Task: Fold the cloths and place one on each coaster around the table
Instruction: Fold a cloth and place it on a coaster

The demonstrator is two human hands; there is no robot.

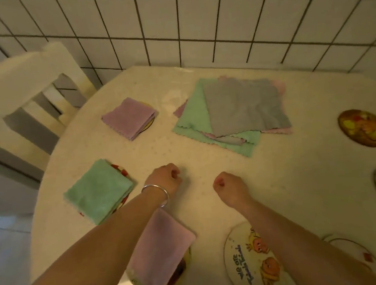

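The cloths split into 2 groups: a loose stack [232, 114] of unfolded ones, grey on top over green and pink, lies flat at the far middle of the table [305, 97], and 3 folded ones already sit on coasters, a lilac one [131, 117] far left, a green one [99, 190] nearer left and a pink one [159, 250] at the near edge under the left forearm. Both hands hover over bare table between these groups, the left hand [166, 179] and the right hand [230, 187] each with fingers curled into a loose fist and gripping nothing. The likeliest slip is that the left forearm drags the pink folded cloth off its coaster as the arms reach forward; a second is pulling the grey cloth and dragging the green one beneath it along. At least 4 coasters still look bare, the printed one [250, 261] by the right forearm and those [365, 127] along the right edge, though the blur there makes the count uncertain. The table is round-edged with a glossy pale cover that may let cloths slide. A white chair [23, 90] stands at the left, and a white tiled wall [192, 18] rises behind.
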